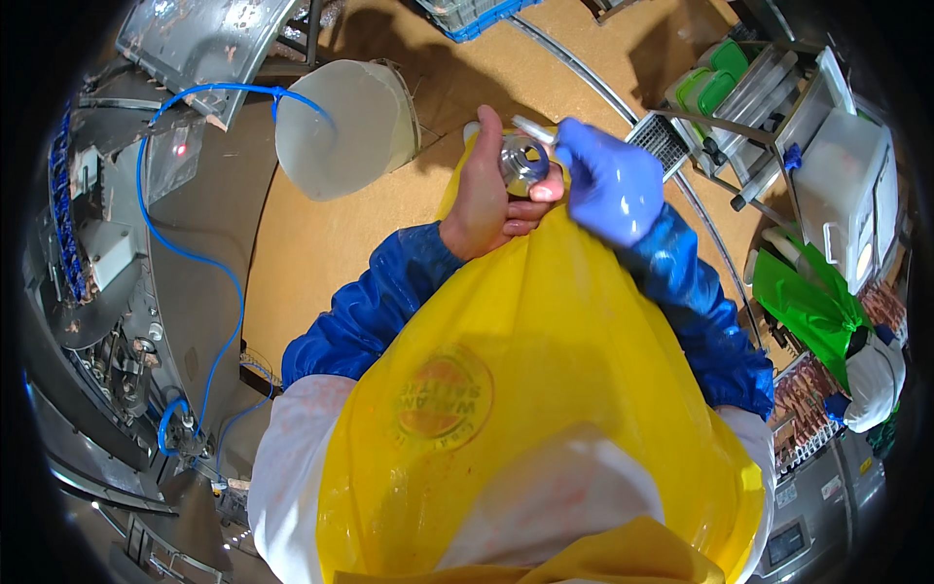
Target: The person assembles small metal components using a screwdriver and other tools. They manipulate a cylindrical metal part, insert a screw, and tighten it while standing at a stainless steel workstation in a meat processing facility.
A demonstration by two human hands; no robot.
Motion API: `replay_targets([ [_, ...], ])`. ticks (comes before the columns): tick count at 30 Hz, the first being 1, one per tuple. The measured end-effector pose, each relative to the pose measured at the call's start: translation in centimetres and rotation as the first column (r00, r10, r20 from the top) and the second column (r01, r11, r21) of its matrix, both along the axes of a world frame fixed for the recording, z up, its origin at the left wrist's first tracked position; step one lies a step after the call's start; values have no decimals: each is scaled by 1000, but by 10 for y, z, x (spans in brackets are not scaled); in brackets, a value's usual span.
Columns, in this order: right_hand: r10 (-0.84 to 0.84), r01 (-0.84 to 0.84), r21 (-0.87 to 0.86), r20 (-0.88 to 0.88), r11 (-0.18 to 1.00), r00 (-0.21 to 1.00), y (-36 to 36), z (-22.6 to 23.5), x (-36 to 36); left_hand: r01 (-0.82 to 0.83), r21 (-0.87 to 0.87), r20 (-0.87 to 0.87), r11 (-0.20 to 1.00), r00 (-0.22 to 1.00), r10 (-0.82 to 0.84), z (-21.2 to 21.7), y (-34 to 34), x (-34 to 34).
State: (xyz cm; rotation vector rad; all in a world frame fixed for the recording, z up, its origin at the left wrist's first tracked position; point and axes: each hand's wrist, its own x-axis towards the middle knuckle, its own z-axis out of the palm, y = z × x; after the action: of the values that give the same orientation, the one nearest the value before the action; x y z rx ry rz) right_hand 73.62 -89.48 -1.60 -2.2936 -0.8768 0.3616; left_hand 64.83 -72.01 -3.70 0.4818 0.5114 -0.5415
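Upper centre, I feared the bare left hand (482, 201), loosely curled, dropping its round silver-metal fitting (519, 168), blue-gloved right hand (609, 183) clenching a pale bar (532, 129).

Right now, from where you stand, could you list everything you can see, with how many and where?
Round metal fitting: one, silver, in the left hand
Pale rod-like piece: one, whitish, at the right hand's fingers, blurred
Tub: one, translucent white, upper left
Hose: at least one, blue, left
Machinery: count unclear, steel grey, left
Crate: one, blue, top
Lids: several, green, upper right
Bin: one, whitish, right
Co-worker: one, green and white clothing, right
Floor: one, tan, beneath
Apron: one, yellow, on the wearer
Sleeves: two, blue, on the forearms
Left hand: one, bare, upper centre
Right hand: one, blue-violet glove, beside it
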Motion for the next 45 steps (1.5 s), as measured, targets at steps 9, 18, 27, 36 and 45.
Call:
replay_targets([
  [9,49,-49,56,4,997,999,2,23,-7,-49,38,-96,998,994,52,14,-2,8],
  [18,-86,87,-22,37,996,996,-10,-14,11,-5,-47,-8,999,1000,4,-1,2,1],
  [27,39,-39,222,2,974,999,-13,12,-7,12,26,-14,1000,1000,-12,22,-12,18],
  [36,-91,304,178,-713,936,695,-21,-23,13,286,155,79,946,951,-300,12,3,38],
  [45,52,618,206,-965,759,258,-34,-4,25,131,591,130,796,958,-255,22,-1,65],
])
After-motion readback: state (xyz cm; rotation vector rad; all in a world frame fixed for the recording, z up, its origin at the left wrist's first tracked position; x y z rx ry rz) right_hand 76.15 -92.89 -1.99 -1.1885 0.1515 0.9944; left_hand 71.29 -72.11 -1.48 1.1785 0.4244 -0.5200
